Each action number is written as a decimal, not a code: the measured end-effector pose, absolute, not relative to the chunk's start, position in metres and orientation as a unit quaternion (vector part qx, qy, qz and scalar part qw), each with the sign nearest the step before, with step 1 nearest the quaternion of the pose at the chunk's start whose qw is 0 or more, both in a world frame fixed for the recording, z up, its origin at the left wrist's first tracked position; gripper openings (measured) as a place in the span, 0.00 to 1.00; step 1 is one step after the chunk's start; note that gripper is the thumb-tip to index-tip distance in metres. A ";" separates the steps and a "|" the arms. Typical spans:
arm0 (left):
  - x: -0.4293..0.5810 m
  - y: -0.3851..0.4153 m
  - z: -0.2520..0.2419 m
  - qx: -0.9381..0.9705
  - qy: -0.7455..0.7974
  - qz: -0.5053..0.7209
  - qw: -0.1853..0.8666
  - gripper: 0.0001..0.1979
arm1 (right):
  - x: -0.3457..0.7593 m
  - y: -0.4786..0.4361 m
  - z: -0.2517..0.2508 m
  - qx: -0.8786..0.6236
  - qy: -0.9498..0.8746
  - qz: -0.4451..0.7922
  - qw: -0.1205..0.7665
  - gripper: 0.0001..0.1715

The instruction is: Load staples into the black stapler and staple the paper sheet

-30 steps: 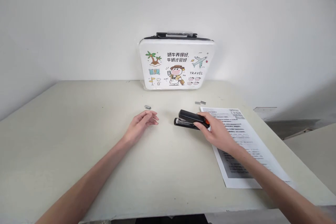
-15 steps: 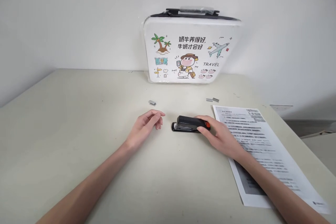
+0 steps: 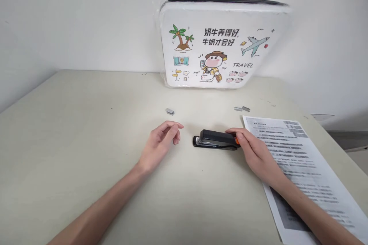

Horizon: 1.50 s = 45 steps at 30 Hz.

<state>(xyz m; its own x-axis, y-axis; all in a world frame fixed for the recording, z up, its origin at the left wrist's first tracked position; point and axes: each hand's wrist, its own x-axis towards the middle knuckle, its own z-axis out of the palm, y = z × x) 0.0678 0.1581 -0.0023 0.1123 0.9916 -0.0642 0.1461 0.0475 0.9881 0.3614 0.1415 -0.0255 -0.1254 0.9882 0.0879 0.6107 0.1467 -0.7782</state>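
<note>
Right hand (image 3: 257, 152) grips the black stapler (image 3: 217, 140) by its rear, just beside the printed sheet (image 3: 312, 172), left hand (image 3: 163, 136) loosely open and empty, and that slick-looking body seems stiff, lightish, probably steadiest held mid-length.

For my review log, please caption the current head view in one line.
Right hand holds one end of a black stapler, left hand apart from it, staple strips and a white case behind.

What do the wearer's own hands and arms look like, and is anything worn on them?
The left hand and right hand are bare; no gloves, rings or watch show. No sleeve covers the visible left forearm or right forearm.
</note>
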 end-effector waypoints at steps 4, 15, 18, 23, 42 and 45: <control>0.068 0.155 -0.002 0.544 0.538 0.422 0.487 0.14 | 0.360 0.141 -0.022 -0.588 -0.677 0.307 0.318 0.25; 0.063 0.158 -0.005 0.518 0.599 0.440 0.425 0.15 | 0.361 0.139 -0.024 -0.587 -0.695 0.286 0.300 0.24; 0.063 0.158 -0.006 0.520 0.595 0.440 0.427 0.15 | 0.360 0.140 -0.024 -0.579 -0.702 0.278 0.308 0.25; 0.064 0.158 -0.008 0.526 0.591 0.444 0.421 0.15 | 0.360 0.141 -0.027 -0.572 -0.705 0.276 0.316 0.23; 0.063 0.157 -0.005 0.509 0.528 0.439 0.519 0.18 | 0.356 0.136 -0.026 -0.534 -0.766 0.198 0.298 0.17; 0.068 0.155 -0.009 0.442 0.453 0.469 0.616 0.20 | 0.354 0.133 -0.026 -0.498 -0.786 0.150 0.333 0.10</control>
